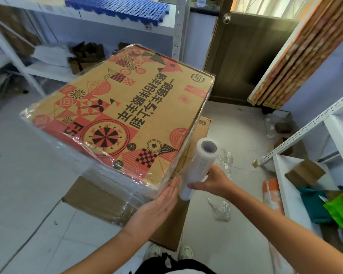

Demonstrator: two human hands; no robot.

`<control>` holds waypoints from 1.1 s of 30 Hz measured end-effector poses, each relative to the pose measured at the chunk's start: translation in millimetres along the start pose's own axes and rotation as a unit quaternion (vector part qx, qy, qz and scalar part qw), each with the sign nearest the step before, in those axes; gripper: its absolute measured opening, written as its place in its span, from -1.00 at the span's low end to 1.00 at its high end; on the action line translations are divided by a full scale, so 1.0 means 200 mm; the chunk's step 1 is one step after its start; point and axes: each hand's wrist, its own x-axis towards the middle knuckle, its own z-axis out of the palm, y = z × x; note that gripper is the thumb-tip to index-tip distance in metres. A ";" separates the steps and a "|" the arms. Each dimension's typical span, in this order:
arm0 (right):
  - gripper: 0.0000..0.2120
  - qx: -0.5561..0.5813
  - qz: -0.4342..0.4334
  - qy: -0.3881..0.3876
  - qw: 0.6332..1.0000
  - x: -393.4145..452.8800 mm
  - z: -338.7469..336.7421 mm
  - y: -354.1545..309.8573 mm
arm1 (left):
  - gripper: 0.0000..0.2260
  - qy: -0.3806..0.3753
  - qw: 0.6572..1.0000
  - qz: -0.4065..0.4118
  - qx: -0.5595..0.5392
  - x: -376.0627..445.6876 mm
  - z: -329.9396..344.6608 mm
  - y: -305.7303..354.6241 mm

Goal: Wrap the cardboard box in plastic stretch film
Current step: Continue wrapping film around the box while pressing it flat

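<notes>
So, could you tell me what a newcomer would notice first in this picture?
The large printed cardboard box fills the centre, already glossy under stretch film. At its near corner, the left hand presses flat on the film, while the right hand grips the film roll beside it. A blue grid panel lies on the shelf behind.

Bright, even indoor light, shadows soft. Glare streaks on the clear plastic stretch film (83,161) over the printed brown cardboard box (127,107). Left white metal shelving (18,56) motion-blurred. Wide-angle bending at edges.
</notes>
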 end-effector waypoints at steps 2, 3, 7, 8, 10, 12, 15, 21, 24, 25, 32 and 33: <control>-0.35 0.021 0.015 0.039 0.999 0.00 0.05 0.01 | -0.05 0.002 1.000 0.021 0.014 0.01 0.02 0.00; -0.36 0.034 0.016 0.049 0.998 0.00 0.07 0.01 | -0.07 0.012 0.999 0.037 0.031 0.01 0.03 0.01; -0.41 0.082 -0.008 0.040 0.996 0.00 0.11 0.02 | -0.03 0.067 0.989 0.091 0.098 0.01 0.07 0.01; -0.45 0.088 -0.013 0.040 0.995 -0.01 0.11 0.02 | -0.05 0.072 0.988 0.090 0.105 0.02 0.08 0.01; -0.54 0.093 -0.016 0.048 0.994 -0.01 0.11 0.02 | -0.16 0.082 0.986 0.074 0.126 0.01 0.09 -0.02; -0.59 0.103 -0.018 0.057 0.993 0.01 0.13 0.01 | -0.28 0.081 0.983 0.056 0.157 0.00 0.09 -0.05; -0.54 0.124 -0.040 0.045 0.991 0.03 0.17 -0.01 | -0.38 0.100 0.982 0.002 0.160 -0.02 0.08 -0.06; -0.37 0.140 -0.067 0.021 0.988 0.05 0.19 -0.03 | -0.57 0.152 0.983 -0.103 0.007 0.01 0.01 0.05; -0.41 0.158 -0.058 0.021 0.985 0.04 0.17 0.01 | -0.77 0.213 0.953 -0.169 -0.136 0.07 -0.09 0.11; -0.42 0.163 -0.055 0.021 0.985 0.04 0.16 0.01 | -0.75 0.226 0.939 -0.194 -0.172 0.07 -0.11 0.12; -0.39 0.170 -0.061 -0.027 0.983 0.03 0.14 0.01 | -0.77 0.199 0.920 -0.249 -0.227 0.07 -0.16 0.13; -0.38 0.163 -0.068 -0.046 0.983 0.03 0.12 0.01 | -0.74 0.197 0.917 -0.261 -0.229 0.08 -0.18 0.15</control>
